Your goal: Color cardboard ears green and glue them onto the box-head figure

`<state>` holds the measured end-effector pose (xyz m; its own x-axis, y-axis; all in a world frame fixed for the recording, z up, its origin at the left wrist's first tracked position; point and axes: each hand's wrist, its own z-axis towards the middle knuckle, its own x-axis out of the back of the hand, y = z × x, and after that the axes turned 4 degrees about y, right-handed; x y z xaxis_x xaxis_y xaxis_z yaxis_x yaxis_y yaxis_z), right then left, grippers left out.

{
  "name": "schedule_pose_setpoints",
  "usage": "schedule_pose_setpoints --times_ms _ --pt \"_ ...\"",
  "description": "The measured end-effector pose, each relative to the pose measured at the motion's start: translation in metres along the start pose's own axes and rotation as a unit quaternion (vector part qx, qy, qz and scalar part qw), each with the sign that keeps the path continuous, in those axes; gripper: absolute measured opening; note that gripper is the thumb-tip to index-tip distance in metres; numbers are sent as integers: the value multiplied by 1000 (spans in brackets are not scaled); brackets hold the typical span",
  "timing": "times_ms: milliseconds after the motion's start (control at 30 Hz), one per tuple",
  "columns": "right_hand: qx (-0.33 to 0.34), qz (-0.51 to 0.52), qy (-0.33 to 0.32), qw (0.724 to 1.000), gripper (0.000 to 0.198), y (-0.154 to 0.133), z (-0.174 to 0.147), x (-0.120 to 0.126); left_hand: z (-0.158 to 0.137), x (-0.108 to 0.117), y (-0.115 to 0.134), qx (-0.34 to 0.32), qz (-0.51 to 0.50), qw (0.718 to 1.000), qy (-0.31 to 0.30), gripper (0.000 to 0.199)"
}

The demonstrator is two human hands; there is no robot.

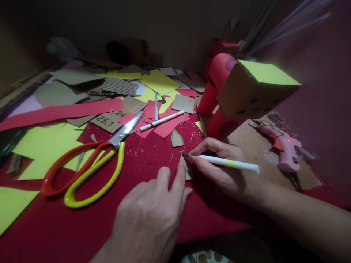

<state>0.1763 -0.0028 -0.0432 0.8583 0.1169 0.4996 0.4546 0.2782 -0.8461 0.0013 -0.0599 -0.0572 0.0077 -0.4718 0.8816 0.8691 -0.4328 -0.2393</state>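
White and slim, with a green tip, the pen (pixel 227 160) sits in the right hand (pixel 225 164), gripped close to its tip between the thumb and fingers. The left hand (pixel 152 208) lies palm down, its fingers somewhat spread and pressing on a small card (pixel 188 171) flat on the red surface (pixel 148 157); they seem to pin it rather than pinch it. The card is just in front of the person, between the two hands and partly hidden by the left fingers.

The step in hand looks to be marking the card's edge in green, as the small cutout (pixel 177 138) just beyond it is edged. By my reading, the next move calls for a steady left press and a light, short stroke along the border, the left fingertips kept out of the pen's path. Whether the tip touches the card or hovers just over it, I cannot tell.

The pen's long axis runs across the view, tip to the left, back end to the right and slightly nearer the person. The visible part of the card narrows away from the person, so its long axis seems to run roughly front to back, though the covered part leaves that uncertain.
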Motion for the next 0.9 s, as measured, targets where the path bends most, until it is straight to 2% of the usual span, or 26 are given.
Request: schedule_pose_setpoints --times_ms 167,400,700,900 --pt "4 -6 -2 1000 3 1 0 -1 0 -1 1 0 1 1000 -3 43" --pt "-23 -6 28 999 10 -3 2 -1 2 0 2 6 -3 1000 -15 42" --pt "7 0 -5 1000 3 -1 1 0 2 -1 2 0 -1 1000 -1 44" --pt "-6 -2 31 999 7 -2 1 -2 1 -2 1 4 -3 1000 -4 43"
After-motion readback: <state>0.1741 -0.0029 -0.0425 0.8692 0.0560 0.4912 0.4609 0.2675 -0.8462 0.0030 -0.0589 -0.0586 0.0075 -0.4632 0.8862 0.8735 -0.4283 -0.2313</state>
